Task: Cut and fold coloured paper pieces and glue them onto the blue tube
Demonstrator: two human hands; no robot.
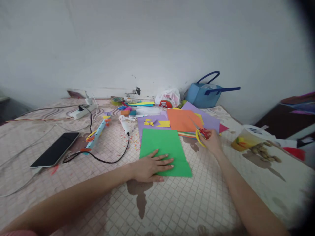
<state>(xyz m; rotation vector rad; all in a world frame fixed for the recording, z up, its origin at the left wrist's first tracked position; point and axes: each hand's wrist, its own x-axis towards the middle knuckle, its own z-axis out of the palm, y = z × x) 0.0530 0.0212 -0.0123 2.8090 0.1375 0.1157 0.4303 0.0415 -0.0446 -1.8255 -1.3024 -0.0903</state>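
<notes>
A sheet of green paper (162, 142) lies flat in front of me. My left hand (150, 166) rests on its lower left part, palm down, with the fingers spread. To the right of the sheet, my right hand (212, 141) is closed on a pair of scissors (199, 131) with red and yellow handles. Their blades point up and left over an orange sheet (182, 120). Purple paper (209, 119) and several other coloured sheets lie under and beside the orange one. Small yellow paper pieces (149, 122) sit just beyond the green sheet.
A glue gun (124, 124) with a black cord lies left of the green sheet. Further left are a light blue strip (96, 133), a tablet (56, 149) and a power strip (83, 111). A blue bag (203, 95) stands by the wall; a plastic cup (248, 139) is at the right.
</notes>
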